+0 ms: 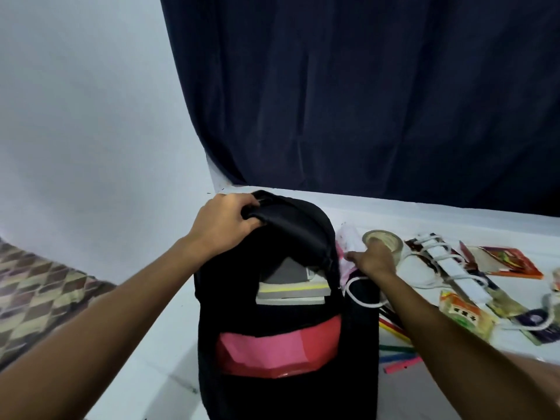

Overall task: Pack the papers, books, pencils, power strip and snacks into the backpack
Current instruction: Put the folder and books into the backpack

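Black backpack (288, 344) stands upright on the white table (439, 216), opening toward the camera, books (292, 291) stacked inside. Left hand (225, 227) grips its top flap; right hand (374, 259) pinches a pink-white packet (348, 247) beside it.

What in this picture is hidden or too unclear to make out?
- Right hand: its fingertips are hidden behind the black fabric backpack, so its grip is unclear.
- Coloured pencils: partly covered by the right forearm.
- Snack packets: print blurred.
- Grey books: only top edges show inside the backpack.
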The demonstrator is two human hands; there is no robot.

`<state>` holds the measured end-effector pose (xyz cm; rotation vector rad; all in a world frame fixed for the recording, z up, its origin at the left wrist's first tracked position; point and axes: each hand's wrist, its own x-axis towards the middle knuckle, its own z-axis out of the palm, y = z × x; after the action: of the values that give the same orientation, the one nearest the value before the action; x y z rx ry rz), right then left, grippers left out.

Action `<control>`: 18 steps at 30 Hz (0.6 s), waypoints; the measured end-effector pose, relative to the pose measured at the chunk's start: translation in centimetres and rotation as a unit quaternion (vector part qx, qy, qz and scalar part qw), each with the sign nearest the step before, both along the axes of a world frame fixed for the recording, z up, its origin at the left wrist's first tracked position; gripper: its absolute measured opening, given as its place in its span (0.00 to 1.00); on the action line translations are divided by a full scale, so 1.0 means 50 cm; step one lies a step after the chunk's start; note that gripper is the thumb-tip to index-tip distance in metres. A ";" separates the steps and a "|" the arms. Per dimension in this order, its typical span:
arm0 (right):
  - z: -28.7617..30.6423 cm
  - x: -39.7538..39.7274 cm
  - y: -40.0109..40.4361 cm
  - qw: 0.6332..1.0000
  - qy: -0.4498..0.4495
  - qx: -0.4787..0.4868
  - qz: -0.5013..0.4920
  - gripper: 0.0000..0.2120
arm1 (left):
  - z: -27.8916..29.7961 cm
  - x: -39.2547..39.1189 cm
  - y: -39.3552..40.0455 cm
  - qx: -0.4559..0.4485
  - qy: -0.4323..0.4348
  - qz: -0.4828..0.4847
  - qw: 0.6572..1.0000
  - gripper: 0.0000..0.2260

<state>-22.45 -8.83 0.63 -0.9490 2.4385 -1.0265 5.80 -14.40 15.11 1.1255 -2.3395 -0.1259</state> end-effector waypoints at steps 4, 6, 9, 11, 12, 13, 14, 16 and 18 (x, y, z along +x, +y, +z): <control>0.082 0.025 -0.004 0.988 -0.018 -0.155 -0.015 0.13 | 0.007 0.004 -0.020 0.006 -0.009 -0.020 1.000 0.12; 0.146 0.029 0.009 0.966 -0.080 -0.244 -0.027 0.15 | 0.011 -0.001 -0.027 0.011 -0.019 -0.037 0.999 0.11; 0.248 0.045 0.049 0.907 -0.162 -0.389 0.016 0.16 | 0.015 -0.006 -0.041 0.023 -0.029 -0.067 0.997 0.09; 0.314 0.061 0.079 0.876 -0.201 -0.433 0.065 0.16 | 0.018 -0.011 -0.048 0.024 -0.035 -0.094 0.995 0.08; 0.338 0.065 0.092 0.861 -0.244 -0.432 0.109 0.16 | 0.023 -0.014 -0.051 0.024 -0.040 -0.111 0.993 0.07; 0.356 0.066 0.107 0.844 -0.298 -0.413 0.171 0.16 | 0.027 -0.016 -0.055 0.033 -0.045 -0.129 0.990 0.05; 0.367 0.069 0.120 0.831 -0.342 -0.372 0.235 0.16 | 0.032 -0.017 -0.059 0.044 -0.052 -0.157 0.985 0.04; 0.372 0.083 0.142 0.821 -0.390 -0.250 0.333 0.17 | 0.047 -0.020 -0.071 0.066 -0.074 -0.193 0.976 0.11; 0.356 0.115 0.158 0.829 -0.390 -0.142 0.374 0.11 | 0.062 -0.026 -0.085 0.068 -0.103 -0.201 0.972 0.15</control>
<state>-16.71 -0.91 18.44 -1.1301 1.1087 -1.1518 4.48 -18.65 18.21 0.7387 -2.7579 -0.3348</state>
